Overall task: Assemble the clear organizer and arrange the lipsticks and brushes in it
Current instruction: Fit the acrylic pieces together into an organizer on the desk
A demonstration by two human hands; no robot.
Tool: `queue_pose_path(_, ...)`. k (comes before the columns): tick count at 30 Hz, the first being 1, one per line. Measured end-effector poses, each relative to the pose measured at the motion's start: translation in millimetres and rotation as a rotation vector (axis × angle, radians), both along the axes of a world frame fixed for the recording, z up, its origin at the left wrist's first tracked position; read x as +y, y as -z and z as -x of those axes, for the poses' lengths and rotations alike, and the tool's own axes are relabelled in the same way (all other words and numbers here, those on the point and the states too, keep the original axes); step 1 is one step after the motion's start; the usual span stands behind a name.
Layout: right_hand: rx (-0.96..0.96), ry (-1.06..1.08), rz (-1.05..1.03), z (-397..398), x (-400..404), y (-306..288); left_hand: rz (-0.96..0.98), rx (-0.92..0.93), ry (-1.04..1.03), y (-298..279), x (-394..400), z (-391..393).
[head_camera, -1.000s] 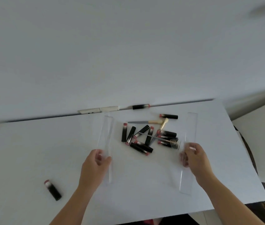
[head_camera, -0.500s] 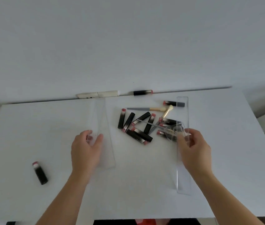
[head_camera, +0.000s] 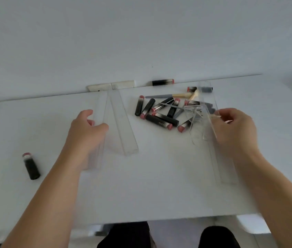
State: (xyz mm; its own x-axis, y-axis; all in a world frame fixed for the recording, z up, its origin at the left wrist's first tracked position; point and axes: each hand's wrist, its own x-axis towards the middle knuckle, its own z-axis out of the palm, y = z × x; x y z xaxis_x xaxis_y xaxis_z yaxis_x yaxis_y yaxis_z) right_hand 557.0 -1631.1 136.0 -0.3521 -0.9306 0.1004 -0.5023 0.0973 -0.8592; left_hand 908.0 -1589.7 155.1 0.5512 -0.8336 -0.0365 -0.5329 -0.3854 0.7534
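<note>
Left hand (head_camera: pixel 86 129) gripping a long clear acrylic panel (head_camera: pixel 116 122), right hand (head_camera: pixel 234 129) pinching another clear acrylic strip (head_camera: pixel 211 140) — between them, a heap of black pink-tipped lipsticks (head_camera: pixel 159 111) and gold-handled brushes (head_camera: pixel 177 95) on the white table (head_camera: pixel 159 185).

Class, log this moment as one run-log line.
left hand grips clear panel | right hand holds clear pieces | lipsticks loose on table

White table (head_camera: pixel 159 185), lipstick pile (head_camera: pixel 161 111) (brushes mixed in) — stray lipstick (head_camera: pixel 31 166) left.
</note>
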Motion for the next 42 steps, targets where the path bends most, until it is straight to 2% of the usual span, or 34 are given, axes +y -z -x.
queue_pose_path(5, -0.12, 0.041, 0.039, -1.8, 1.7, -12.8, 0.001, -0.139, 0.102, -0.4, -0.7, -1.2)
queue_pose_path(11, -0.232, 0.03, 0.009, 5.4, 19.6, -38.0, -0.041, -0.177, 0.17, -22.8, 25.0, 7.5)
queue_pose_path(15, -0.375, 0.038, 0.018, 13.3, 27.5, -44.5, 0.104, -0.296, 0.222, -38.5, 38.6, 17.9)
queue_pose_path(20, -0.423, -0.069, 0.006, 19.2, 27.9, -45.7, 0.24, -0.335, 0.454, -48.6, 40.5, 71.3)
queue_pose_path(23, -0.428, -0.138, -0.005, 20.5, 19.2, -47.2, 0.235, -0.318, 0.583, -49.3, 30.7, 99.8)
queue_pose_path(26, -0.441, -0.18, 0.002, 23.8, 6.1, -48.4, 0.146, -0.285, 0.652, -46.6, 13.5, 129.1)
queue_pose_path(30, -0.471, -0.198, 0.001, 28.5, -7.4, -45.0, 0.058, -0.328, 0.631, -36.7, -7.8, 170.7)
queue_pose_path(37, -0.516, -0.227, -0.018, 33.0, -15.1, -32.8, 0.072, -0.267, 0.59, -14.7, -19.9, 201.7)
queue_pose_path(42, -0.506, -0.237, 0.019, 34.4, -13.9, -25.2, 0.157, -0.054, 0.551, -9.9, -19.9, 193.3)
